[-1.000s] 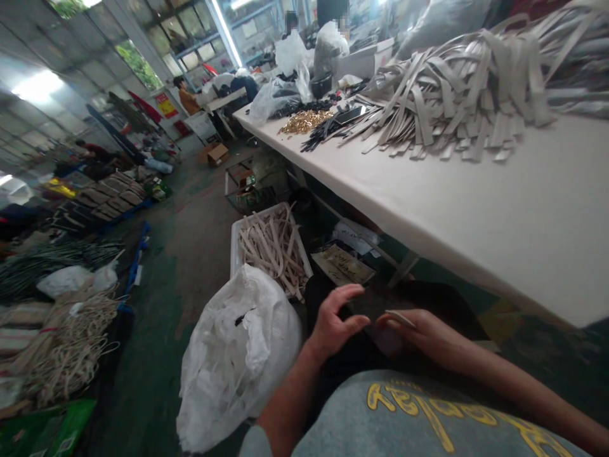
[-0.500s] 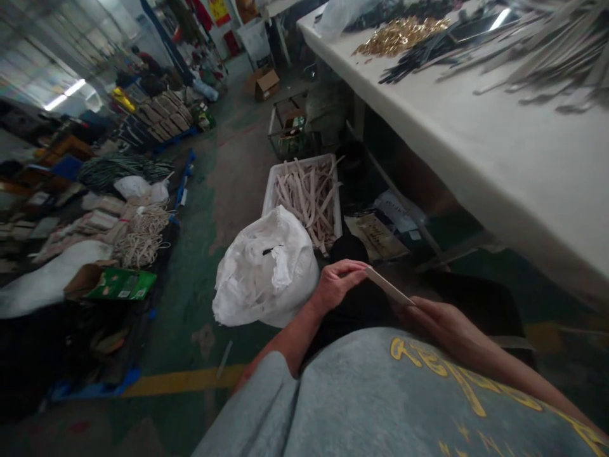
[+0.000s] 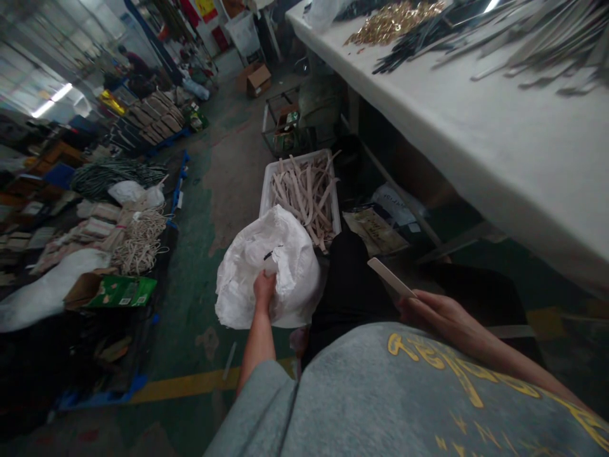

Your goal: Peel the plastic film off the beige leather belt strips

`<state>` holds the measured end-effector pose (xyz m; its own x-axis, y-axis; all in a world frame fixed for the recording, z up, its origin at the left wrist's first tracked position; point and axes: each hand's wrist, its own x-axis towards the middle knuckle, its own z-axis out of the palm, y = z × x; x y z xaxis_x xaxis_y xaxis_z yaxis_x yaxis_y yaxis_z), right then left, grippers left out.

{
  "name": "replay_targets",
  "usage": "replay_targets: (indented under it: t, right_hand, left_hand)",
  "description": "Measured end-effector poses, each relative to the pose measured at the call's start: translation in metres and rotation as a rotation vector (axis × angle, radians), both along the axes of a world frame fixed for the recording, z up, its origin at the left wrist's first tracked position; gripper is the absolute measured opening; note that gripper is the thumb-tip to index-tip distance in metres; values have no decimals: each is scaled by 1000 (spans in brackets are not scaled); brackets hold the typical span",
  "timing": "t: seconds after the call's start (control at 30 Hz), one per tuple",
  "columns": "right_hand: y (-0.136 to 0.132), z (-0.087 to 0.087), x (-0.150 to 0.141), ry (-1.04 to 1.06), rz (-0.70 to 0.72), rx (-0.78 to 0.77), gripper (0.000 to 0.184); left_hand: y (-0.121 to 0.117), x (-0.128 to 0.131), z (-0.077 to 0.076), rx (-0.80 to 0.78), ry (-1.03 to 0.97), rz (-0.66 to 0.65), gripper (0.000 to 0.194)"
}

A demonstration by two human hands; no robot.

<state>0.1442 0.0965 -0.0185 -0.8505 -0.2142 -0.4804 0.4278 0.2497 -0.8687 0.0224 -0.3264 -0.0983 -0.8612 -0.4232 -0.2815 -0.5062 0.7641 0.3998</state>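
My right hand point(image 3: 440, 314), in front of my shirt, is closed on a pale flat strip point(image 3: 391, 277). The strip sticks out up and to the left, its rounded end free. My left hand point(image 3: 264, 287) is over the mouth of a white woven sack point(image 3: 297, 295) on the floor. Its fingers look curled together, and whatever they may hold is hidden. Inside the sack is whitish material, with a small dark piece near the hand. Just beyond the sack, a white plastic crate point(image 3: 267, 184) holds many pale beige strips point(image 3: 309, 190).
At right stands a white-covered table point(image 3: 476, 133) with gold-coloured pieces point(image 3: 394, 24), dark strips and long pale straps point(image 3: 547, 51). Left, blue pallets carry cords point(image 3: 140, 244), bundles and a green box point(image 3: 124, 291). A cardboard box point(image 3: 257, 79) sits farther back. A person point(image 3: 136, 63) is in the far background.
My left hand has let go of the strip's upper end and moved left and down to the sack's mouth. My right hand still holds the strip, nearly in place.
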Motion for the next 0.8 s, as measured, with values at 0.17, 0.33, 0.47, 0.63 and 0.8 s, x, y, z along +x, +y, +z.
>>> replay_targets:
  t: [0.17, 0.33, 0.47, 0.63, 0.8]
  right_hand:
    - [2, -6, 1, -3, -10, -7, 55]
    - [4, -16, -1, -16, -25, -58, 56]
    - [7, -15, -6, 4, -45, -142, 56]
    - [14, 12, -15, 89, -135, -280, 55]
    - [20, 46, -26, 185, -218, -489, 47]
  left_hand:
    - [-6, -9, 15, -123, -8, -37, 32]
    - [-12, -28, 69, -145, 74, -84, 34]
    - [37, -32, 108, 371, 364, -183, 40]
    - [140, -26, 131, 1055, 191, -425, 47]
    - [220, -13, 135, 1163, -135, -685, 48]
